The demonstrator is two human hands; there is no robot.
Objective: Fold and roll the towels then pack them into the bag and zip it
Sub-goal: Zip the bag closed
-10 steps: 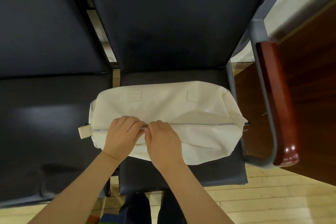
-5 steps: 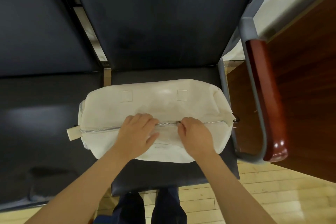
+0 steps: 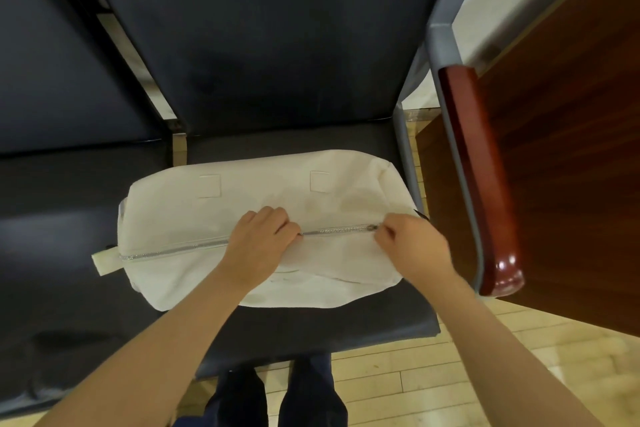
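Right hand (image 3: 412,246) is pinching the zipper pull (image 3: 372,228) between thumb and fingertips, just short of the right end of the zipper (image 3: 332,231). Left hand (image 3: 259,246) is gripping the canvas bag (image 3: 263,198) mid-length, fingers curled right on the zipper line and bracing the cloth down. The bag is lying lengthwise on the near part of the right-hand chair seat (image 3: 311,329), its fabric tab (image 3: 104,258) sticking out at the left end.

What I'm watching for: that last bit by the right corner looks slack, so the pull could be snagging cloth, or the whole bag could be sliding toward the wooden armrest (image 3: 478,184) if the left hand is easing off.

Count: one bag, one zipper, one tab, two square patches (image 3: 209,185) on the far side, two seats. No towels showing, I'm guessing they're inside.
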